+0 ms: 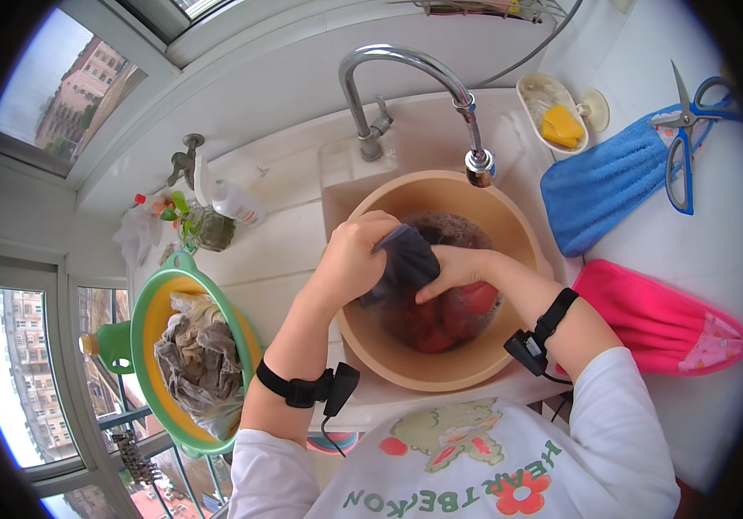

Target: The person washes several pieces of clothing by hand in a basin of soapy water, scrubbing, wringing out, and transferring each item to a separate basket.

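Over a tan plastic basin I hold a wet, dark grey-black cloth between both hands. My left hand grips its upper left part, fingers curled round it. My right hand is closed on its right side, thumb pointing down and left. Beneath the hands, dark sudsy water fills the bottom of the basin, with a red cloth partly under the surface. The dark cloth's lower end hangs toward the water; whether it touches cannot be told.
A curved chrome faucet reaches over the basin's far rim. At left stands a green-and-yellow basin of greyish cloths. On the right wall are a soap dish with a yellow sponge, blue and pink towels, and scissors.
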{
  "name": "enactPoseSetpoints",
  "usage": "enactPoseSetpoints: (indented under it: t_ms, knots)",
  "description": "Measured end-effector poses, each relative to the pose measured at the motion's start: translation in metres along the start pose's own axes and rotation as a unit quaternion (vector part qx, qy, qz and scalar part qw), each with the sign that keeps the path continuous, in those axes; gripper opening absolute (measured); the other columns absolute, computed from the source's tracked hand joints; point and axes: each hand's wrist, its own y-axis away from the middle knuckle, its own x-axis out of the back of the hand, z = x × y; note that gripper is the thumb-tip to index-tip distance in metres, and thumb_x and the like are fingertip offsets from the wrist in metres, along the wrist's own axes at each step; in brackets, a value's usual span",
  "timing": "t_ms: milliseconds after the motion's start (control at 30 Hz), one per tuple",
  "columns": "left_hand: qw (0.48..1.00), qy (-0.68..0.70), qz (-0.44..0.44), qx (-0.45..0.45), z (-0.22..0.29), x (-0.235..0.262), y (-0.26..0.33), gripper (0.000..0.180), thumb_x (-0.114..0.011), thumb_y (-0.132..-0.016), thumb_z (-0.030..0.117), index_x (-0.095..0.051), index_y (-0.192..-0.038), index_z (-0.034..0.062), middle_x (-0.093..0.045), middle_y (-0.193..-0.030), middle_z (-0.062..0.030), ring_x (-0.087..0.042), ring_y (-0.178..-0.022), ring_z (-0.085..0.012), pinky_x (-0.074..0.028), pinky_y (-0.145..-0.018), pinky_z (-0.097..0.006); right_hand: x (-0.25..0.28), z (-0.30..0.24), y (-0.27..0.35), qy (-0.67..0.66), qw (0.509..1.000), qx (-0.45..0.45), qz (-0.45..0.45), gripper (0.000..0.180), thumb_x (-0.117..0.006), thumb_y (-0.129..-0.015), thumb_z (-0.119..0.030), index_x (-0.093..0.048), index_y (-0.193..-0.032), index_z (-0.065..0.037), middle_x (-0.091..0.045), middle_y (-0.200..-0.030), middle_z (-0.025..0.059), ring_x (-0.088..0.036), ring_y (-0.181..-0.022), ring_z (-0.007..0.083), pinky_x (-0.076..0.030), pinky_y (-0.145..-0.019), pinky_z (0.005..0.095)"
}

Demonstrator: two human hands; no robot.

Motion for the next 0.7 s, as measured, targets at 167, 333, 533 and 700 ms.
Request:
enactPoseSetpoints:
  t_ms: [167, 333, 533, 700]
  knots:
    - [0.999, -0.035, 0.028, 0.019, -0.019, -0.011, 0.003, 0.036, -0.044, -0.062, -0.016, -0.064, -0.09, -0.0036, -0.065, -0.094, -0.0135, -0.062, -0.089, -0.0274, -0.048, -0.08, -0.031, -0.007, 0.012, -0.004, 0.175, 0.969, -0.171, -0.044, 0.044, -0.081, -0.068, -0.022, -0.063, -0.103, -0.003, -0.067, -0.096, 0.0061, -0.06, -0.091, 0.0155, -0.047, -0.082, 0.0295]
    - [0.988, -0.017, 0.113, 0.103, -0.058, -0.027, 0.01, 0.036, -0.045, -0.066, -0.014, -0.065, -0.093, -0.0019, -0.066, -0.094, -0.013, -0.063, -0.086, -0.0255, -0.048, -0.078, -0.031, 0.004, -0.02, 0.017, 0.226, 0.946, -0.23, 0.005, 0.046, -0.078, -0.064, -0.022, -0.062, -0.1, 0.001, -0.067, -0.087, 0.0147, -0.063, -0.084, 0.0242, -0.049, -0.078, 0.0328]
    - [0.949, 0.092, 0.207, 0.221, -0.08, -0.052, 0.005, 0.035, -0.048, -0.067, -0.009, -0.066, -0.096, -0.0008, -0.067, -0.086, -0.0203, -0.064, -0.091, -0.0329, -0.049, -0.082, -0.036, 0.007, -0.088, 0.011, 0.367, 0.902, -0.076, 0.213, 0.04, -0.06, -0.069, -0.014, -0.053, -0.105, 0.003, -0.063, -0.09, 0.0268, -0.059, -0.089, 0.0442, -0.047, -0.081, 0.0459]
    - [0.919, 0.276, 0.254, 0.124, -0.079, -0.065, -0.003, 0.062, -0.051, -0.065, -0.005, -0.049, -0.126, 0.0003, -0.057, -0.121, -0.0169, -0.053, -0.116, -0.0258, -0.04, -0.097, -0.031, 0.016, -0.129, -0.005, 0.318, 0.907, 0.034, 0.273, 0.04, -0.055, -0.072, -0.007, -0.053, -0.111, -0.001, -0.063, -0.096, 0.0215, -0.061, -0.094, 0.0366, -0.047, -0.083, 0.0391]
